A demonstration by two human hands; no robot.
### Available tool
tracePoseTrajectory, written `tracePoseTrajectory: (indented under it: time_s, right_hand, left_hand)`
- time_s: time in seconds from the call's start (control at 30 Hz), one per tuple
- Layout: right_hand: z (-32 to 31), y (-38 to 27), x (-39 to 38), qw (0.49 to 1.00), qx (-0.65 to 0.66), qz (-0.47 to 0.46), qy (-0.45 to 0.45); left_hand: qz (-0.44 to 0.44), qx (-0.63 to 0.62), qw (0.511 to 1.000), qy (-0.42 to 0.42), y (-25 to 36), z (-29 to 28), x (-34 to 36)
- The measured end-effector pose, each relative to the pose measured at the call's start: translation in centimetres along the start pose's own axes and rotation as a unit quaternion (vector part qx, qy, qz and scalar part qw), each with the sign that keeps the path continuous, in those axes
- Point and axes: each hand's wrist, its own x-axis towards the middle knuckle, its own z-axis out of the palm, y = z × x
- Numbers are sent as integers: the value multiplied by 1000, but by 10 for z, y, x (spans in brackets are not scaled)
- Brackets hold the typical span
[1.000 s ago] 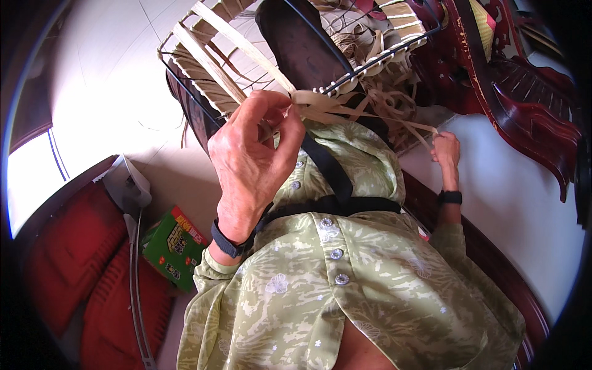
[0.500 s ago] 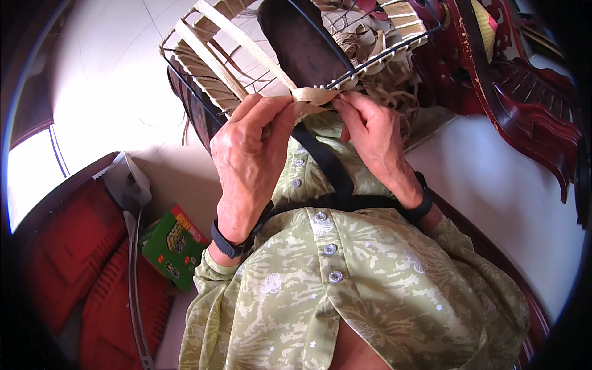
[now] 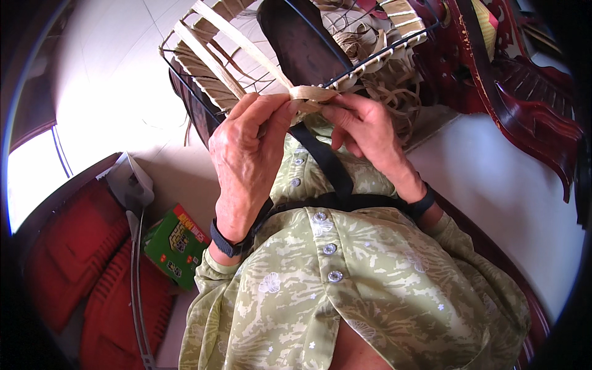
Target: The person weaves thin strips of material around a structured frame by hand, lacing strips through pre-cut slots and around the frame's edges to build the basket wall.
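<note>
A black wire frame [image 3: 376, 60] with flat beige strips wound along its edges leans in front of me at the top of the view. A loop of beige strip [image 3: 313, 93] bends round its near edge. My left hand [image 3: 250, 139] pinches the strip at the loop's left end, thumb against forefinger. At the right end, my right hand [image 3: 369, 126] grips the same strip between thumb and forefinger, its other fingers loosely curled. Two long beige strips [image 3: 246, 43] run across the frame's left part. The exact tuck under my fingertips is hidden.
A tangle of loose beige strips [image 3: 394, 98] hangs beside the frame's right side. Carved dark-red wooden furniture [image 3: 524, 129] stands at the right. At lower left are a green box [image 3: 177, 246], red slatted pieces [image 3: 123, 296] and a pale plastic container [image 3: 129, 179].
My right hand has shifted slightly left and its lower fingers have loosened. The strip's loop sits a little flatter, while my left hand stays nearly in place.
</note>
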Motion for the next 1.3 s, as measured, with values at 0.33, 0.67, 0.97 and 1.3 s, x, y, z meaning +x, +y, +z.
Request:
tracePoseTrajectory:
  time_s: [0.33,0.67,0.97,1.3]
  right_hand:
    - [-8,11,2,966,-129,-152,166]
    - [-232,140,-23,767,-429,-32,476]
    - [-83,33,-16,931,-285,-38,224]
    - [-7,5,-7,957,-245,-147,56]
  left_hand:
    - [-18,-14,1000,4,-1,2,1]
    - [-34,-14,999,-10,-2,4,1]
    - [-17,-12,1000,13,-2,4,1]
    - [-15,-25,1000,11,-1,4,0]
